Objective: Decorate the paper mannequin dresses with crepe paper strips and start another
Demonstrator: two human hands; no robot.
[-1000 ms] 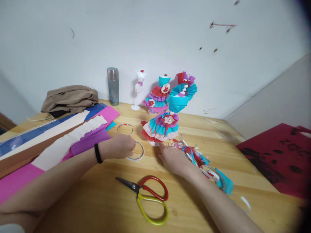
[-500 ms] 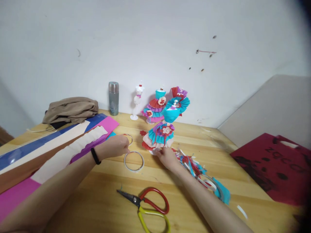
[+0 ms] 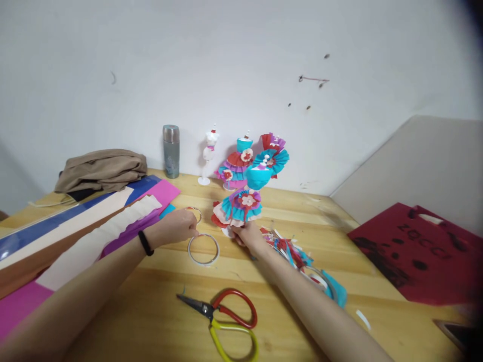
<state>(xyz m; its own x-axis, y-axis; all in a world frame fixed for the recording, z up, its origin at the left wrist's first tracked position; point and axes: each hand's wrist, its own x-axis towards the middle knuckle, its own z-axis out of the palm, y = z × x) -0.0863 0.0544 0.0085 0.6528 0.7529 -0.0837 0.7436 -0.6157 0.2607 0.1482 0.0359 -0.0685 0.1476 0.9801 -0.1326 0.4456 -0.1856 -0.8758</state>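
Observation:
My right hand is closed at the foot of a small dress form, low under its skirt. The form wears a blue top and a ruffled blue, white and purple skirt with flower trims, and leans a little to the right. Its white base partly shows beside my fingers. My left hand is curled closed beside a tape roll that it partly covers; whatever its fingers may hold is hidden. Just in front lies another tape roll. Scissors with red and yellow handles rest open nearest me.
Behind stand a bare white dress form, dressed forms and a flask. Paper sheets and a brown cloth lie left. Paper scraps lie right, near a red bag.
My right hand has moved left and further under the skirt, and the dress form has shifted slightly left with it. My left hand stays by the tape rolls. The whole view has shifted slightly.

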